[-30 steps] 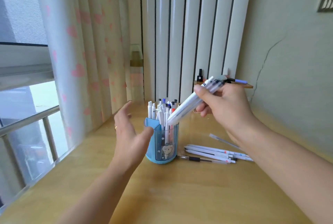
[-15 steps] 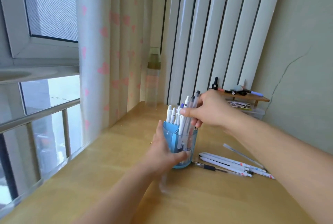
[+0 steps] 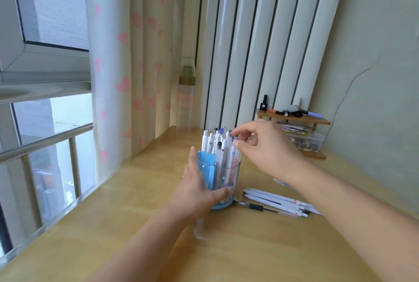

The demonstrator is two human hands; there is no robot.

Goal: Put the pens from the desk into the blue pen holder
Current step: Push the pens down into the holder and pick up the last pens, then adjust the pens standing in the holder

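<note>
My left hand [image 3: 199,188] grips the blue pen holder [image 3: 221,182] on the counter [image 3: 136,225] while my right hand [image 3: 265,148], fingers loosely spread above its pens, holds nothing, so next I'd grab the loose pens [image 3: 278,203] lying just right.

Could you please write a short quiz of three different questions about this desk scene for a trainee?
1. True or false: the left hand grips the blue plastic pen holder.
2. Where do the loose white pens lie? A) on the wooden desk, beside the holder B) on the small wooden shelf
3. Fill in: the right hand is at the tops of the pens standing in the ____.

Key: 1 true; 2 A; 3 holder
</note>
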